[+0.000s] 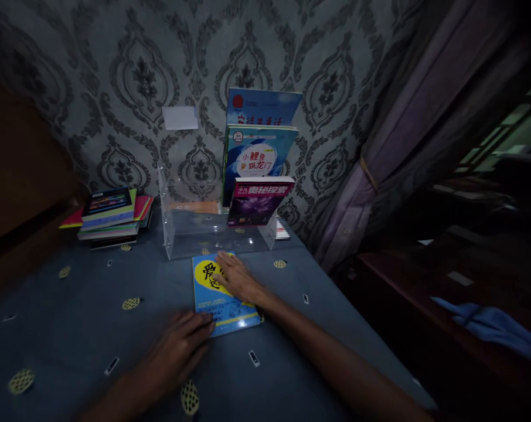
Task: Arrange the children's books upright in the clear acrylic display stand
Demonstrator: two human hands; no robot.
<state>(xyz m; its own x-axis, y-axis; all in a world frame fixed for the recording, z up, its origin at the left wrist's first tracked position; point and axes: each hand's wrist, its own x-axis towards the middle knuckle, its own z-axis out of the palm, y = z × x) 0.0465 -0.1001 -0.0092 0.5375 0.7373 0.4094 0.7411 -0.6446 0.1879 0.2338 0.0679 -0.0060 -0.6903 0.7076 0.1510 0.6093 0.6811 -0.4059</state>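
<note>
The blue book [224, 300] lies flat on the bench [151, 275], front side up, right under the right hand [240, 278]. The right hand is wide, with its palm down and its fingers resting on the yellow part of the cover. It does not look like it is gripping. The left hand [180, 346] is nearer the person, with its fingers close together at the book's near left corner. It is a bit blurry and the thumb is hidden, so I cannot tell if it pinches the book or just touches it.

Just ahead of the right hand is a clear rack [165, 225]. In it, up and to the right of that hand, a purple book [261, 202] leans in front, and two tall books [257, 153] stand behind it. The side of the rack ahead of the left hand has no books standing in it. Far ahead and to the left of the left hand is a pile [111, 214] of books.

I think the step now is to keep the blue book still and straight. To lift it from here, a hand would need to get fingers under an edge and hold tight, because the cover looks shiny and may slip.
</note>
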